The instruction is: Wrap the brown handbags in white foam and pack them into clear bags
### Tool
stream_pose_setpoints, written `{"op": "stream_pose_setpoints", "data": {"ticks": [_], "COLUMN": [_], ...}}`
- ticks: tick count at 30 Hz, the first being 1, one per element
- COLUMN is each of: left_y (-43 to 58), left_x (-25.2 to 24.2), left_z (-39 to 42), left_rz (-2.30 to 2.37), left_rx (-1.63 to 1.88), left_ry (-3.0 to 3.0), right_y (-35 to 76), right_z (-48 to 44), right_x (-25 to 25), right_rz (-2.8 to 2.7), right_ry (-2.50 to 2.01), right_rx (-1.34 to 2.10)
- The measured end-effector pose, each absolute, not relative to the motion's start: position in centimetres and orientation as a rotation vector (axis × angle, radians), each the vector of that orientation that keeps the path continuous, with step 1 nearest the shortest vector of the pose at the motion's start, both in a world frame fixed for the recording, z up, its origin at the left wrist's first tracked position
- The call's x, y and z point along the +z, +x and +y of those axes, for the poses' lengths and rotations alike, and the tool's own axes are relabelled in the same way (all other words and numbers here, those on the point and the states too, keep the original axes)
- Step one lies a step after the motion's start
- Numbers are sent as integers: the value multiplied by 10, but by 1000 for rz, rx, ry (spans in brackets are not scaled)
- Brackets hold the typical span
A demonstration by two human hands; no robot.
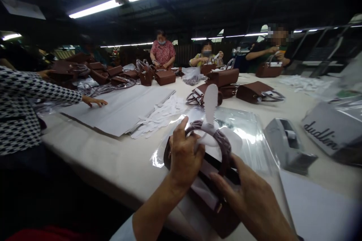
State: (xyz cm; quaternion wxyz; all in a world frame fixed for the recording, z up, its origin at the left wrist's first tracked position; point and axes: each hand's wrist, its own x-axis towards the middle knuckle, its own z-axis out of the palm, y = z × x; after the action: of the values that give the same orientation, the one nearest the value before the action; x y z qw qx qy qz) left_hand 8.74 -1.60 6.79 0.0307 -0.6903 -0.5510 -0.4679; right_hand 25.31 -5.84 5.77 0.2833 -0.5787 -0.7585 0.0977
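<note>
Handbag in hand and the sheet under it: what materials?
Handbag: looks like brown leather or faux leather, smooth with a dull sheen; which one can't be told. Sheet: clear plastic film, glossy, with bright glare and wrinkles. Left hand grips the wrapped handle.

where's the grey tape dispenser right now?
In the head view, the grey tape dispenser sits on the cream table at right, just beyond the right hand, beside the grey "dudlin" box.

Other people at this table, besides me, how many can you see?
4: a checkered sleeve at left, a pink-shirted person far centre, two more far right. Others may be hidden.
</note>
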Motion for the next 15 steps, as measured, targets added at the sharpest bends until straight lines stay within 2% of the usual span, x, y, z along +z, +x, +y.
{"op": "stream_pose_setpoints", "data": {"ticks": [9,15], "left_y": [35,7], "left_x": [91,58], "left_z": [-108,-143], "left_rz": [-1273,-1020], "left_rx": [-1249,-1246], "left_ry": [-2311,-2403], "right_y": [242,249], "right_z": [-49,-42], "right_x": [49,44], "right_rz": [-1869,-1787], "right_ry": [-1707,-1671], "right_rx": [282,244]}}
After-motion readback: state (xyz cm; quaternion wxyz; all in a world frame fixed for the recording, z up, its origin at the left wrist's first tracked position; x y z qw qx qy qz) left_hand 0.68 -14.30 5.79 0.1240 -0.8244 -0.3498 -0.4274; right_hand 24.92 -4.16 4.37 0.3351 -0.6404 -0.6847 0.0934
